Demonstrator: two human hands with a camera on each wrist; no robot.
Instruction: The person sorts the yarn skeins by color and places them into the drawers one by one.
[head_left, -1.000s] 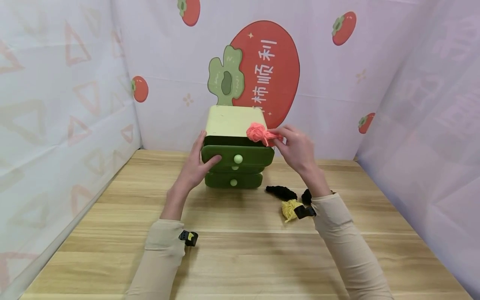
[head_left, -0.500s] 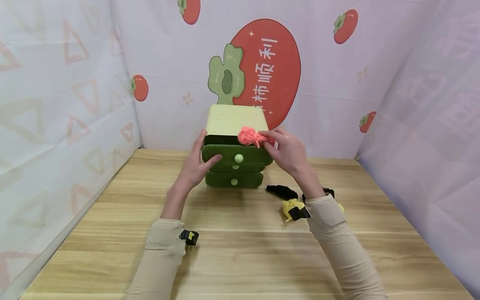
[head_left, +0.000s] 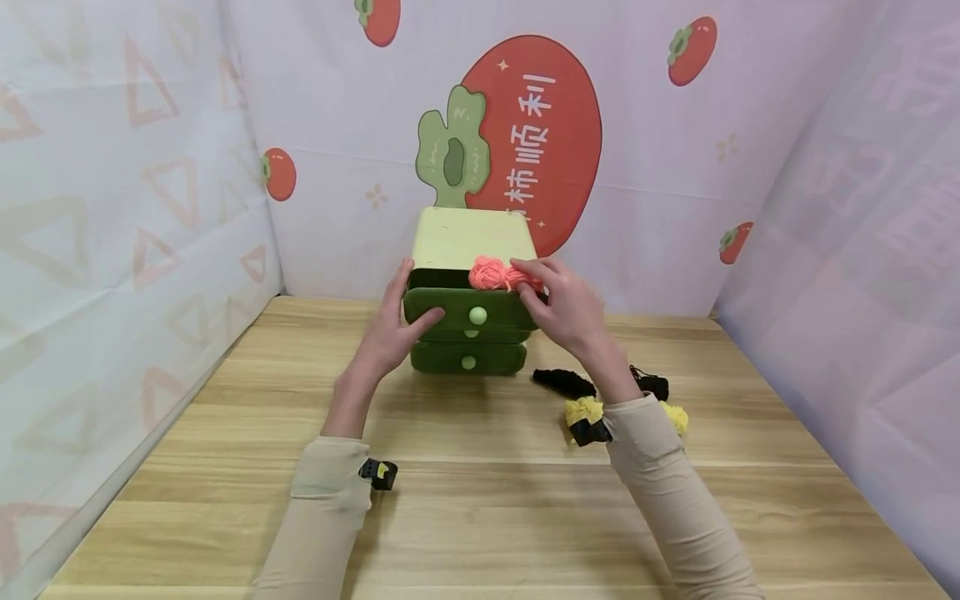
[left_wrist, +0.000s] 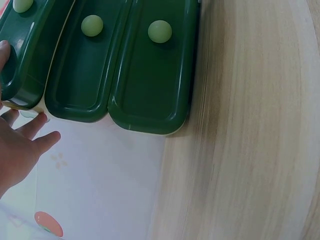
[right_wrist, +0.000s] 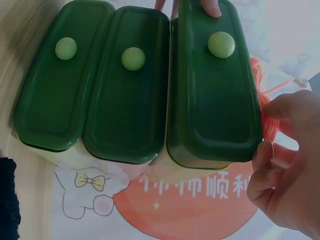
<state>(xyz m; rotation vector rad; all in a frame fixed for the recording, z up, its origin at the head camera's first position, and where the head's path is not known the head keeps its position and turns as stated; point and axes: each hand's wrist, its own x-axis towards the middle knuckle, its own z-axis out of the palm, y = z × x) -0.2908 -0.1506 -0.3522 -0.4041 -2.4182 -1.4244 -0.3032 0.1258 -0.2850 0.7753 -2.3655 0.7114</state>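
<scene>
A coral-pink yarn bundle (head_left: 491,273) lies over the pulled-out top drawer (head_left: 501,312) of a small green chest. My right hand (head_left: 572,307) pinches the bundle's right end at the drawer's right corner. In the right wrist view, the yarn (right_wrist: 270,127) shows behind the drawer front, between thumb and fingers of that hand (right_wrist: 297,160). My left hand (head_left: 381,340) grips the drawer's left end, its thumb on the front and its fingers along the side. The drawer's inside is mostly hidden.
Below, the middle and bottom drawers (left_wrist: 150,75) are pushed in. On the wooden table (head_left: 465,500), right of the chest, lie a black yarn piece (head_left: 564,382), another black item (head_left: 652,385) and yellow yarn (head_left: 583,410), partly behind the right wrist. Printed cloth walls (head_left: 337,108) surround the table.
My right hand has carried the coral yarn leftward and slightly down, over the top drawer's opening. My left hand keeps its hold on the drawer.
</scene>
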